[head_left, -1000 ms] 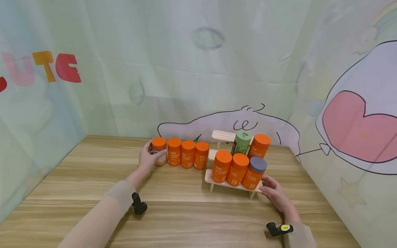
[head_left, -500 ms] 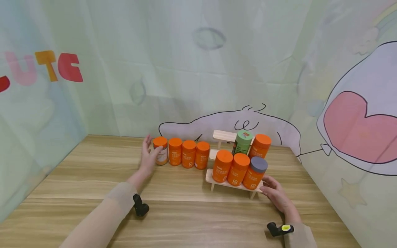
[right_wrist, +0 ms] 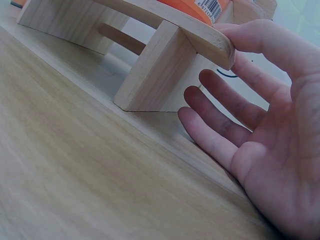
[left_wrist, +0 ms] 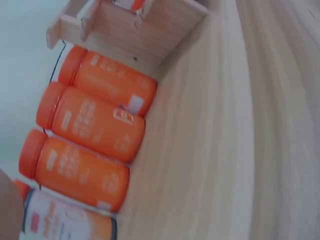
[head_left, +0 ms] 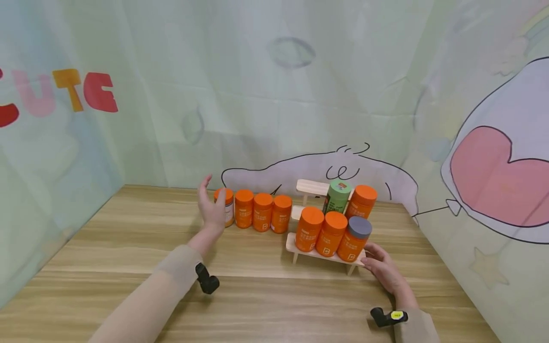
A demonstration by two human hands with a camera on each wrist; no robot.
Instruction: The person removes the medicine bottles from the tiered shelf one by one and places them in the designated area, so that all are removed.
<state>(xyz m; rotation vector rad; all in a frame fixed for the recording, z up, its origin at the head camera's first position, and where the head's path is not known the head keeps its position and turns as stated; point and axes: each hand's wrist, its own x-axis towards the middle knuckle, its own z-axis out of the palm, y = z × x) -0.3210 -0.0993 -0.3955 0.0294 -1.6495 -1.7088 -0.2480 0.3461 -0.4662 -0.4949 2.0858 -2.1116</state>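
In the head view, my left hand (head_left: pixel 212 212) has its fingers spread upward beside the leftmost jar (head_left: pixel 229 215), which has an orange lid and a whitish label. The hand partly covers this jar. Several orange jars (head_left: pixel 262 216) stand close in a row on the table to its right. My right hand (head_left: pixel 386 272) holds the right end of the lowest step of a tiered wooden stand (head_left: pixel 291 244). In the right wrist view, the thumb lies on the board's end with the index finger behind it. The other fingers (right_wrist: pixel 215 132) hang free below.
Two orange-lidded jars (head_left: pixel 311 228) and one with a grey lid (head_left: pixel 358 236) stand on the front step. Behind them are a green jar (head_left: pixel 337 197) and another orange jar (head_left: pixel 362 200). A printed curtain (head_left: pixel 257 119) closes off the table's back.
My left hand has let go of the leftmost jar; its fingers have opened and risen. The jar stays in the row. The right hand keeps its place on the stand.
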